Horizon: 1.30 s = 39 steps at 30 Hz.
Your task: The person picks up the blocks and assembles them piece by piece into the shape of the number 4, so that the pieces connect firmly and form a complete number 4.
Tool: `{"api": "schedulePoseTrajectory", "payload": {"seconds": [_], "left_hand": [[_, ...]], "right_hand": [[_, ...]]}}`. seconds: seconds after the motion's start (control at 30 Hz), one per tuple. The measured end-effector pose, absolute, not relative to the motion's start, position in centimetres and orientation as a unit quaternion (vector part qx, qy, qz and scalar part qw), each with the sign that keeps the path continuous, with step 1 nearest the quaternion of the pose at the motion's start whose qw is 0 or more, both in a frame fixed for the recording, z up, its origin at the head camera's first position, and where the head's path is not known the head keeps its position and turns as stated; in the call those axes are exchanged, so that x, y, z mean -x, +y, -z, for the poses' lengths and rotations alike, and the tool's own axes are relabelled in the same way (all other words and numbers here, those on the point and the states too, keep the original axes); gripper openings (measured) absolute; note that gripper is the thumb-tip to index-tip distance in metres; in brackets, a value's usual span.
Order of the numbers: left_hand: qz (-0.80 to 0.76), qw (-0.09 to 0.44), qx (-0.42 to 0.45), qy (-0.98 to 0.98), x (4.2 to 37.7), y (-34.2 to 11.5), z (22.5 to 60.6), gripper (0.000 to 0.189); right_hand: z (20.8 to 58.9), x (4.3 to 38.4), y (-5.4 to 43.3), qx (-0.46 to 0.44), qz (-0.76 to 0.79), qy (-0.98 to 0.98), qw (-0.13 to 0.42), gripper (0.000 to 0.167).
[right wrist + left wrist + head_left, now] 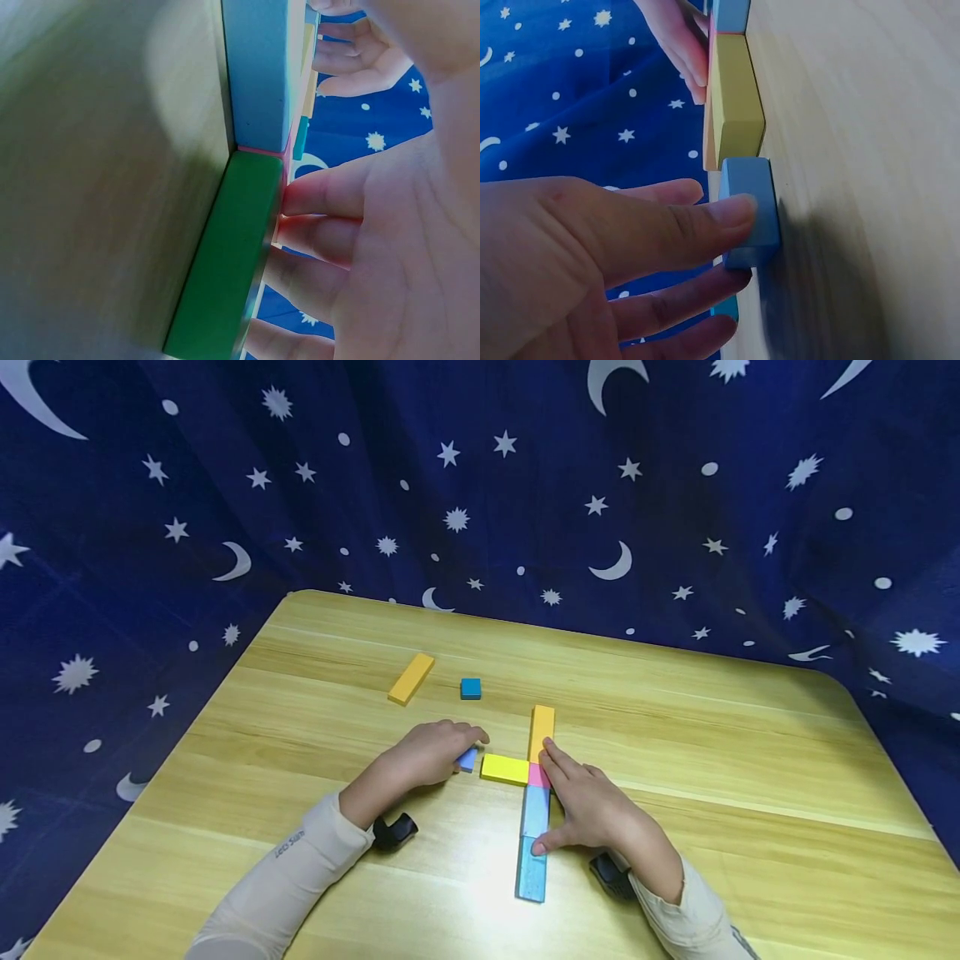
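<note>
My left hand (pixel 431 753) pinches a small blue block (pixel 467 762), the thumb lying on its side in the left wrist view. This block stands just left of a yellow block (pixel 505 769), with a narrow gap between them. The yellow block meets a pink block (pixel 537 776); an orange block (pixel 542 731) lies beyond the pink one and two light blue blocks (pixel 536 812) run toward me. With fingers spread, my right hand (pixel 600 806) rests over the right side, fingertips near the pink and orange blocks and thumb on the light blue row. Under it lies a green block (pixel 225 255).
Farther back on the wooden table (pixel 750 760) lie another orange block (pixel 411 679) and a small dark blue block (pixel 471 688). A dark blue curtain (pixel 510 485) with moons and stars hangs behind the table and at its left side.
</note>
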<state>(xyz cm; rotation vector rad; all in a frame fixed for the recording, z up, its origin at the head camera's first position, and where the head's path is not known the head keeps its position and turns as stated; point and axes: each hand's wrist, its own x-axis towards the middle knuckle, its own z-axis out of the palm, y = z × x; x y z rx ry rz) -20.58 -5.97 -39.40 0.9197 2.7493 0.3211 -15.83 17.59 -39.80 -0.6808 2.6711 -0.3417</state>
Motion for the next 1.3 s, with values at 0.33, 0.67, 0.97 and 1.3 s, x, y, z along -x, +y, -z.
{"api": "schedulePoseTrajectory", "payload": {"seconds": [0.33,0.67,0.97,1.3], "left_hand": [[-0.118,0.118,-0.319,0.933,20.83,-6.04,39.57,0.044],[-0.114,0.126,-0.324,0.931,20.85,-5.96,39.56,0.046],[-0.118,0.127,-0.329,0.928,20.79,-6.01,39.45,0.047],[-0.121,0.131,-0.333,0.926,20.87,-6.01,39.46,0.047]], "right_hand": [[39.76,15.91,17.61,0.238,0.122,0.945,0.187,0.119],[39.73,15.88,17.54,0.238,0.123,0.945,0.186,0.118],[39.83,15.88,17.59,0.239,0.121,0.946,0.184,0.118],[39.86,15.87,17.67,0.244,0.121,0.946,0.177,0.117]]}}
